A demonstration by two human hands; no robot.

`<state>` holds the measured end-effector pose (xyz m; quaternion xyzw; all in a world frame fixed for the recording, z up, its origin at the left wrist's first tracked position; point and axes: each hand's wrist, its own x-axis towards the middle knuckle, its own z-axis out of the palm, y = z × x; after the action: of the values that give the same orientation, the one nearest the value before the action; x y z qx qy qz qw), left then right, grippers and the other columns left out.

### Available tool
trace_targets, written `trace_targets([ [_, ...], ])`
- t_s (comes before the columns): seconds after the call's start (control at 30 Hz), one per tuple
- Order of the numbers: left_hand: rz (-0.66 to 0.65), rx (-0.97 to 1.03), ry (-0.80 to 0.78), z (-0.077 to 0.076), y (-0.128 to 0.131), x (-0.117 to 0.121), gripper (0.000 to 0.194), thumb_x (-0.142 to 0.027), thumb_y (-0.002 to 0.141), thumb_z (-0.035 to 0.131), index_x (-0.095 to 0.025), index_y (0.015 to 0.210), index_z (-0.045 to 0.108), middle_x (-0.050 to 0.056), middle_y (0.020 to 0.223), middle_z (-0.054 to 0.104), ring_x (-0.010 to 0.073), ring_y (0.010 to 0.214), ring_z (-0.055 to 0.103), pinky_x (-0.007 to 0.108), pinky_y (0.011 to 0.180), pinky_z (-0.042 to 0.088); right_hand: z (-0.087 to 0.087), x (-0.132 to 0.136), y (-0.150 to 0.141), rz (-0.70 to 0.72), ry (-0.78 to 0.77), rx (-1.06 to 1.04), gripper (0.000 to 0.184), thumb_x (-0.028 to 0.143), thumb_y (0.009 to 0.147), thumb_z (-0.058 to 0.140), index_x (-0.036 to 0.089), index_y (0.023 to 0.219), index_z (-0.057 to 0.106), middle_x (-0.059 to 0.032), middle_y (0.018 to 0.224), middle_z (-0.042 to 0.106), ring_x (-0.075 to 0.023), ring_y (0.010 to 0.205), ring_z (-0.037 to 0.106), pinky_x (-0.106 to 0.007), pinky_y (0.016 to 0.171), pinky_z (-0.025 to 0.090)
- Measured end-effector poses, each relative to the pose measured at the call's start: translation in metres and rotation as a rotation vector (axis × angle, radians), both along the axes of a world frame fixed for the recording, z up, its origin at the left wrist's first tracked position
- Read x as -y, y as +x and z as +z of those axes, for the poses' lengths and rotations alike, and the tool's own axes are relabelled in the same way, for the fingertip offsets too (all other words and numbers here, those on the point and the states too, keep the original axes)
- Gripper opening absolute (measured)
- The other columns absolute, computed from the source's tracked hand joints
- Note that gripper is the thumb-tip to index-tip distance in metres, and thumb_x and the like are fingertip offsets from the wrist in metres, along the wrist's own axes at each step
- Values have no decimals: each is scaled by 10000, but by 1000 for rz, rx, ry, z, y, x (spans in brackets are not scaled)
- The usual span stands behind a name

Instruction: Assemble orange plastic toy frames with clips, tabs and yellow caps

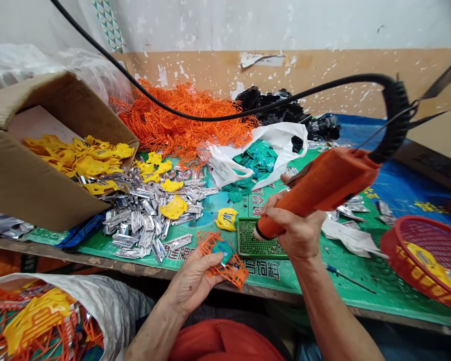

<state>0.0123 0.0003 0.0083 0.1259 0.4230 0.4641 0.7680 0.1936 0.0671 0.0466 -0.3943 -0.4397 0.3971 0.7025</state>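
My left hand (193, 278) pinches an orange plastic lattice frame (239, 275) near the table's front edge, with a small green plastic piece (221, 248) lying on it under my thumb. My right hand (300, 233) is wrapped round an orange-covered electric screwdriver (323, 180), whose cable runs up from its back end. The tool's front end points down over a shallow green tray (241, 220) that holds small dark bits, probably screws. Its tip is hidden, so I cannot tell whether it touches them. A yellow plastic part (226, 219) lies just left of the tray.
Shiny metal pieces (146, 220) are heaped left, beside a cardboard box (33, 185) of yellow parts. Behind are orange frames (188, 120) and a white bag (225, 160) of green pieces. A red basket (394, 250) and thin screwdriver (349, 278) lie right; a filled sack (116, 311) stands front left.
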Motion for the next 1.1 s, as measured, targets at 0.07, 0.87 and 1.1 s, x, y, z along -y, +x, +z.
trace_targets([
  [0.07,4,7,3,0,0,-1,458,-90,721,748,-166,1144,591,70,990,731,239,844,708,407,739,598,4,0,1,-12,5,-39,236,136,591,742,225,788,647,44,652,631,-143,575,568,-329,573,469],
  [0.87,-20,115,28,-5,0,-1,436,-116,682,780,-147,1100,657,69,930,741,219,779,698,394,735,591,42,44,-31,349,15,-250,437,136,654,703,297,1055,634,31,685,605,-158,610,575,-351,645,501],
  [1.1,-15,119,0,-6,-1,-3,460,-118,662,790,-149,1102,661,61,880,742,215,757,694,393,732,590,36,45,-28,395,0,-270,512,127,656,703,334,1111,593,40,698,605,-152,620,578,-329,645,498],
])
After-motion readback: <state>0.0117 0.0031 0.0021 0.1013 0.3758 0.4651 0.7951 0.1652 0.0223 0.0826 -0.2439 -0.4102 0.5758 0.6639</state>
